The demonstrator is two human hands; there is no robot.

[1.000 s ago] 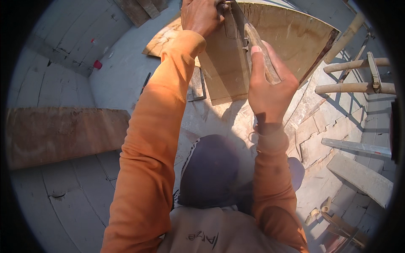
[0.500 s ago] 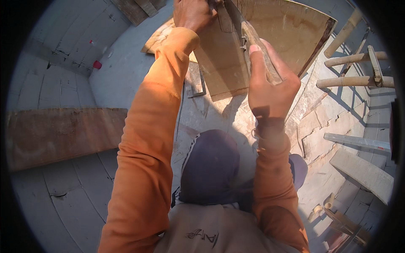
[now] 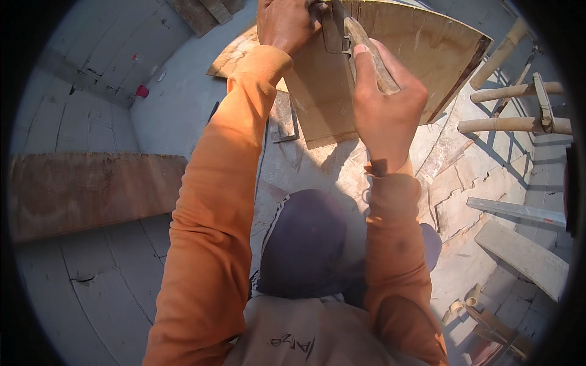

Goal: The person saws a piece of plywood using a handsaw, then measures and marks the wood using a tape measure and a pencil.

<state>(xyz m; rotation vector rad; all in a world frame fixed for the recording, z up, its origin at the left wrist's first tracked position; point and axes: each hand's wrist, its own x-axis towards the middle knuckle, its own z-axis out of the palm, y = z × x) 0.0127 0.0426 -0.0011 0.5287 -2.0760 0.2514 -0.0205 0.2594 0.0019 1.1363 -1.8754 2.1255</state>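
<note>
A flat plywood board (image 3: 421, 55) stands tilted in front of me at the top of the view. My left hand (image 3: 284, 24) grips its upper left part, fingers curled over the board near a dark metal blade. My right hand (image 3: 384, 107) is closed around a worn wooden tool handle (image 3: 369, 52) that runs up against the board's face to that blade. Both arms wear orange sleeves. The tool's working end is partly hidden by my left hand.
A long brown plank (image 3: 85, 189) lies at left on grey concrete paving (image 3: 91, 287). Wooden poles (image 3: 513, 110) and a metal clamp sit at right. Grey timber pieces (image 3: 519, 250) lie at lower right over broken stone slabs (image 3: 452, 195). A small red object (image 3: 141, 91) sits upper left.
The board and both hands have shifted slightly upward in the view; my grip on the tool and board is the same.
</note>
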